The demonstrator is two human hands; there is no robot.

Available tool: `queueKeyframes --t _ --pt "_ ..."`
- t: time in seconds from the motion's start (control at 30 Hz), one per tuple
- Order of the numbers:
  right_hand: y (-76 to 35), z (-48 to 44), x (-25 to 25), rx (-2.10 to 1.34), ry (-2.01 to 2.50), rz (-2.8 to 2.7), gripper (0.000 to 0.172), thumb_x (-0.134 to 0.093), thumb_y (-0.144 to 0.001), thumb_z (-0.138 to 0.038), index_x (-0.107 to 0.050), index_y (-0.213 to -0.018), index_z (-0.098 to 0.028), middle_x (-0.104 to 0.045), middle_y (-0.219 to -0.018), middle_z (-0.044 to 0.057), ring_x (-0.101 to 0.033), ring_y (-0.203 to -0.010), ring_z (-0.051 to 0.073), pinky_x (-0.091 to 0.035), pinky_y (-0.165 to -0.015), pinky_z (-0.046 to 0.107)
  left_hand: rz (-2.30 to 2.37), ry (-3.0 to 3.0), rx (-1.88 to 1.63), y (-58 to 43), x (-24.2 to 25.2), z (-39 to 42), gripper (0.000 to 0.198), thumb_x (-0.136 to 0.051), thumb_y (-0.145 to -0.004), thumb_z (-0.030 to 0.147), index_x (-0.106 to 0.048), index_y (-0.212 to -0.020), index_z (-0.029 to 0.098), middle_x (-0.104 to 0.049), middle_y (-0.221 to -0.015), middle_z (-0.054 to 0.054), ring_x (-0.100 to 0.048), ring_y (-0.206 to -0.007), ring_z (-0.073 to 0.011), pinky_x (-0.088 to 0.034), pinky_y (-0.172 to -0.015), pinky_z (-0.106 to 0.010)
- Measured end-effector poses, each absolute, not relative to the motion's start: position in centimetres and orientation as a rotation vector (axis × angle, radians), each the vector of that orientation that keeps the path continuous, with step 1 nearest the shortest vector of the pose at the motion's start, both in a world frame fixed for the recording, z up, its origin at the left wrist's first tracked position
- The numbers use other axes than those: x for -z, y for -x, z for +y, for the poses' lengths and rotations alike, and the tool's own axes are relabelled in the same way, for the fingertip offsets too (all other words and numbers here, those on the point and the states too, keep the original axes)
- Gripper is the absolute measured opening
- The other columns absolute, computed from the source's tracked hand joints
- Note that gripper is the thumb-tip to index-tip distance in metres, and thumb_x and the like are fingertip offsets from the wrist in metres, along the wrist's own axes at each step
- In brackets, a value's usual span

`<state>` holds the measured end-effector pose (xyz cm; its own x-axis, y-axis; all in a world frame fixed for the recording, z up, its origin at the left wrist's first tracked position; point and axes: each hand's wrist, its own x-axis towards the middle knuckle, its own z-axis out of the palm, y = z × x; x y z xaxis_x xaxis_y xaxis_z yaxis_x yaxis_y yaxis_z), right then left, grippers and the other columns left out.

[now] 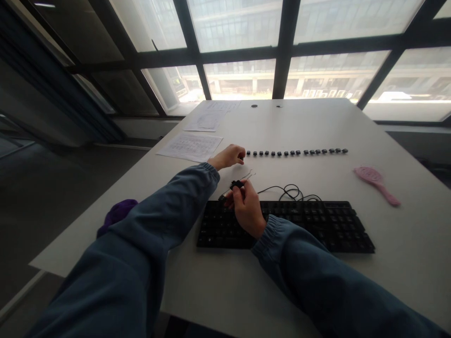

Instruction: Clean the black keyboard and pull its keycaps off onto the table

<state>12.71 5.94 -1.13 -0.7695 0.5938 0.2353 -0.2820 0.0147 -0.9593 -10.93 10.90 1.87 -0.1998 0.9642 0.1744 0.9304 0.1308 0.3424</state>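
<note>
My left hand (229, 157) is at the left end of a row of small black keycaps (279, 154) on the white table. Its fingers are pinched on a small dark piece that looks like a keycap (241, 159). My right hand (247, 210) is closed above the left part of a black keyboard (317, 220). Between its thumb and fingers are small black pieces (236, 184), which look like keycaps. Thin wires (248, 175), resembling a wire keycap puller, stick out past these fingers. My right hand hides some of the keys under it.
Printed sheets (192, 145) lie at the table's left side. A pink hairbrush (377, 183) rests on the right. The keyboard's black cable (291, 190) loops behind it. A purple cloth-like thing (118, 213) sits beside my left sleeve. Windows stand beyond the table's far edge.
</note>
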Motion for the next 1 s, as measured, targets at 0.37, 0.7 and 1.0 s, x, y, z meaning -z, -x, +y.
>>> queueKeyframes --t 0.37,0.7,1.0 --pt "-12.7 5.8 1.0 -1.841 0.350 -1.683 0.013 -0.048 -0.097 -0.037 -0.046 -0.100 -0.025 -0.063 -0.073 -0.003 -0.064 -0.055 0.015 -0.051 -0.051 0.026 2.220 -1.785 -0.777 11.5 0.1 11.7 0.030 -0.077 -0.069 0.013 -0.079 -0.099 0.013 -0.076 -0.087 -0.007 -0.067 -0.071 -0.0140 -0.053 -0.068 -0.023" --pt "-12.8 5.9 0.9 -1.830 0.355 -1.700 0.014 -0.048 -0.098 -0.038 -0.046 -0.098 -0.024 -0.063 -0.073 -0.003 -0.064 -0.054 0.015 -0.051 -0.051 0.026 2.297 -1.698 -0.828 11.5 0.6 11.9 0.026 -0.072 -0.071 0.011 -0.078 -0.096 0.013 -0.076 -0.084 -0.006 -0.069 -0.072 -0.0142 -0.055 -0.069 -0.022" --pt "-12.9 5.8 0.8 -1.837 0.353 -1.675 0.015 -0.048 -0.098 -0.039 -0.046 -0.100 -0.024 -0.064 -0.072 -0.002 -0.064 -0.055 0.015 -0.051 -0.050 0.025 2.241 -1.810 -0.831 11.1 -1.0 9.3 0.037 -0.078 -0.072 0.020 -0.073 -0.108 0.013 -0.068 -0.108 -0.010 -0.063 -0.067 -0.0091 -0.055 -0.068 -0.024"
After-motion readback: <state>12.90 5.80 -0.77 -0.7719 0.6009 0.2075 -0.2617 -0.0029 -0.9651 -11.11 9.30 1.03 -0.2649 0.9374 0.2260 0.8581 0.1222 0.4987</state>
